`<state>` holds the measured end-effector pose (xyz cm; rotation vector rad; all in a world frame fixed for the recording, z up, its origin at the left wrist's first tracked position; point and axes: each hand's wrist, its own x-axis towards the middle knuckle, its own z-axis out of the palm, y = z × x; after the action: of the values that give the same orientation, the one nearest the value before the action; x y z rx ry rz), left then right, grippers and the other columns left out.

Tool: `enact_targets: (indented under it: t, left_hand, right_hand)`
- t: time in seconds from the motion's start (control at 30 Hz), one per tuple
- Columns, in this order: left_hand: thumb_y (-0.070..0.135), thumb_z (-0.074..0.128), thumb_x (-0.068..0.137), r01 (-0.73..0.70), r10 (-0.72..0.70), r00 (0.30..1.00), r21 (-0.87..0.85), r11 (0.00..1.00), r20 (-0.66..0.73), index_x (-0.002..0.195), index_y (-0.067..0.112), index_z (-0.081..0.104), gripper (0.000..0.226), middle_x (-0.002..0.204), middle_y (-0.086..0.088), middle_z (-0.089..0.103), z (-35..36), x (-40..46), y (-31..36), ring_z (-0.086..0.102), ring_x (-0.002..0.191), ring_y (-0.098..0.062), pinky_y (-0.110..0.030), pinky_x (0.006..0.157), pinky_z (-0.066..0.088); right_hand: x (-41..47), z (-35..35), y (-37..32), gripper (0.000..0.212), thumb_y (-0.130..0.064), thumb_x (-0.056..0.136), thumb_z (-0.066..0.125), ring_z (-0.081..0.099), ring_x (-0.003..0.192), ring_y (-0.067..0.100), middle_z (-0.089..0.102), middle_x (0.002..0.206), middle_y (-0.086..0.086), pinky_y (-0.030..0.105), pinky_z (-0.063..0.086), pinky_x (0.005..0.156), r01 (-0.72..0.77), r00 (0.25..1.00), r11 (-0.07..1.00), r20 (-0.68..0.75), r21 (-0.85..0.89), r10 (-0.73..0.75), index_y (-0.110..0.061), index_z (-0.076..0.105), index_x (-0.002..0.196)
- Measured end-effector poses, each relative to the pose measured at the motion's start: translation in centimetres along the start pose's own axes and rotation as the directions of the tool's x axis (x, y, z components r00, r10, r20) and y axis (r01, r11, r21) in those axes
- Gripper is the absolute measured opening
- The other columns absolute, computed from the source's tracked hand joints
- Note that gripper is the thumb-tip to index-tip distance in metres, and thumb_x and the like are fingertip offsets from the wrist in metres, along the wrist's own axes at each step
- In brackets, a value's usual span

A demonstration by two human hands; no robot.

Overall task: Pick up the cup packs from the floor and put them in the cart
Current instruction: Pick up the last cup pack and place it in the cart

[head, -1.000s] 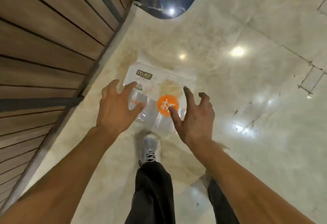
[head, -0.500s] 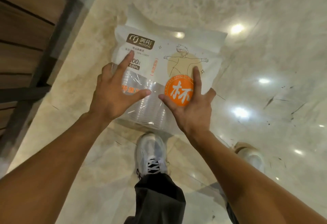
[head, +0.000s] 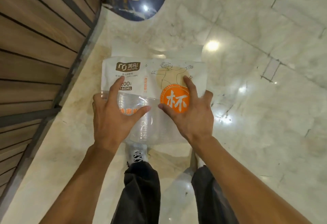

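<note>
Both hands, left hand [head: 113, 117] and right hand [head: 190, 116], spread wide, grip the clear-and-white plastic cup pack [head: 154, 82] by its side edges: light, crinkly, slippery film, probably off the glossy marble floor [head: 247, 100].

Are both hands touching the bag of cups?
Touching. The head view shows the left hand and right hand gripping the bag of cups by its sides.

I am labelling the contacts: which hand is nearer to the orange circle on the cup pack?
Right. The right hand touches the orange circle at its edge; the left hand holds the cup pack left of it.
</note>
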<state>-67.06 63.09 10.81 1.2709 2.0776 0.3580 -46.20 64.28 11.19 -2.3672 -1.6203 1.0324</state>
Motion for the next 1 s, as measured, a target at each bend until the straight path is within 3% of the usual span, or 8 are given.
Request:
enact_targets:
  t: [0.1,0.3,0.5,0.63,0.8,1.0]
  left_hand:
    - [0.067,0.089,0.060,0.008,-0.008,1.000,-0.023,1.000,-0.002,0.150,0.061,0.027,0.109,0.142,-0.005,0.040,-5.9,-2.6,6.7,0.043,0.132,-0.026,-0.039,0.105,0.042]
    - [0.070,0.086,0.060,-0.091,0.091,0.996,-0.020,0.996,-0.020,0.151,0.058,0.030,0.107,0.134,-0.013,0.039,-18.2,-8.9,22.4,0.044,0.125,-0.035,-0.052,0.105,0.048]
    - [0.070,0.084,0.064,-0.290,0.290,0.957,-0.008,0.957,0.004,0.153,0.052,0.031,0.106,0.134,-0.014,0.044,-30.2,-17.2,34.5,0.041,0.126,-0.031,-0.044,0.100,0.046]
    - [0.073,0.081,0.066,-0.404,0.401,0.913,0.033,0.914,0.070,0.155,0.051,0.028,0.106,0.138,-0.017,0.043,-36.6,-22.1,41.1,0.039,0.131,-0.034,-0.048,0.103,0.044]
    - [0.081,0.078,0.061,-0.528,0.519,0.846,0.057,0.847,0.128,0.153,0.057,0.023,0.109,0.131,-0.015,0.043,-40.1,-26.3,48.4,0.045,0.123,-0.033,-0.048,0.101,0.047]
    - [0.081,0.074,0.066,-0.658,0.642,0.748,0.067,0.750,0.167,0.155,0.057,0.024,0.105,0.140,-0.016,0.044,-37.6,-32.8,56.6,0.045,0.130,-0.033,-0.049,0.104,0.048]
  right_hand:
    - [-2.8,-7.9,-3.2,0.107,-0.093,0.065,0.062,0.061,0.111,0.027,0.032,0.139,0.006,0.038,0.059,0.081,0.008,1.000,1.000,-0.022,0.016,-0.008,-0.054,0.019,0.155]
    - [-9.7,-25.8,-9.5,0.106,-0.094,0.066,0.059,0.060,0.119,0.027,0.031,0.145,0.005,0.039,0.058,0.090,-0.019,0.993,0.998,-0.111,0.057,0.025,-0.055,0.017,0.155]
    - [-20.6,-41.4,-14.5,0.106,-0.090,0.066,0.064,0.060,0.119,0.028,0.032,0.143,0.006,0.038,0.056,0.092,-0.064,0.969,0.990,-0.228,0.128,0.092,-0.055,0.019,0.155]
    - [-27.3,-49.2,-16.5,0.106,-0.088,0.067,0.066,0.059,0.123,0.028,0.033,0.144,0.007,0.040,0.055,0.097,-0.112,0.941,0.974,-0.294,0.198,0.168,-0.055,0.018,0.155]
    - [-33.0,-55.8,-15.7,0.107,-0.092,0.064,0.062,0.061,0.115,0.025,0.035,0.136,0.004,0.035,0.055,0.094,-0.104,0.883,0.950,-0.413,0.294,0.224,-0.056,0.017,0.155]
    - [-37.4,-62.4,-9.6,0.108,-0.093,0.063,0.060,0.063,0.114,0.027,0.037,0.136,0.006,0.037,0.056,0.091,-0.142,0.798,0.920,-0.507,0.365,0.324,-0.055,0.017,0.154]
